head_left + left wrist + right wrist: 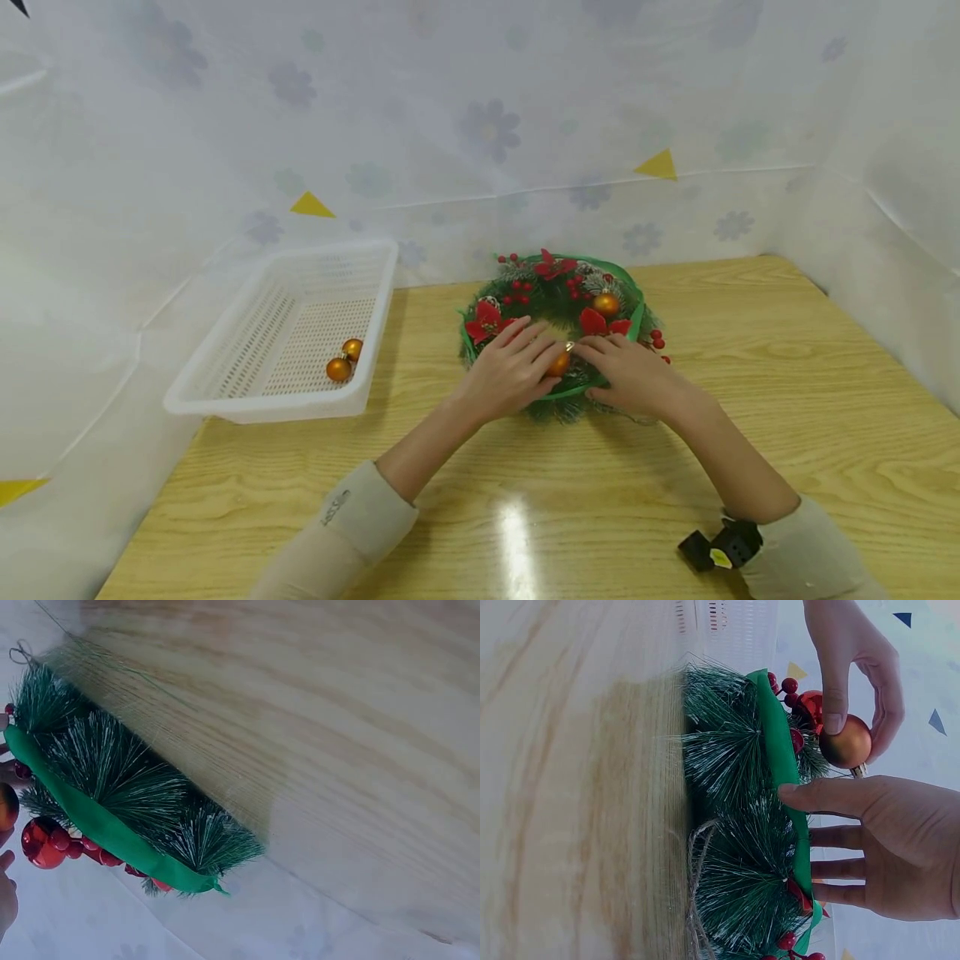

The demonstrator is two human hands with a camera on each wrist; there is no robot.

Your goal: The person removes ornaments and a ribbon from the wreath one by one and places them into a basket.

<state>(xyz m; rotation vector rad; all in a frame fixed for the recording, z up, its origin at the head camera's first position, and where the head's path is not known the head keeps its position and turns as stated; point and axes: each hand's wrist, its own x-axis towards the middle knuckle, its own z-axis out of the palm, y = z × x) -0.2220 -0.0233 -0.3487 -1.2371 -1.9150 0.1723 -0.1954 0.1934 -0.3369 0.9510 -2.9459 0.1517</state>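
My left hand [510, 371] pinches an orange-gold bauble [846, 742] between thumb and fingers over the near side of a Christmas wreath [735, 769]. The bauble's metal cap points toward my right hand [633, 372]. That hand lies over the wreath's near right part, thumb on the green ribbon [780, 746], other fingers extended behind it. Red poinsettias [555, 265], red berries [517, 292] and another orange-gold bauble [606, 303] decorate the wreath. In the left wrist view a shiny red bauble [43, 842] shows beside the ribbon; only parts of fingers appear at the left edge.
A white plastic basket [281, 408] stands on the left of the wooden table [787, 400], with two orange-gold baubles [339, 369] inside. White flower-patterned sheeting [450, 167] encloses the back and sides. A twine loop [697, 877] hangs at the wreath's near edge.
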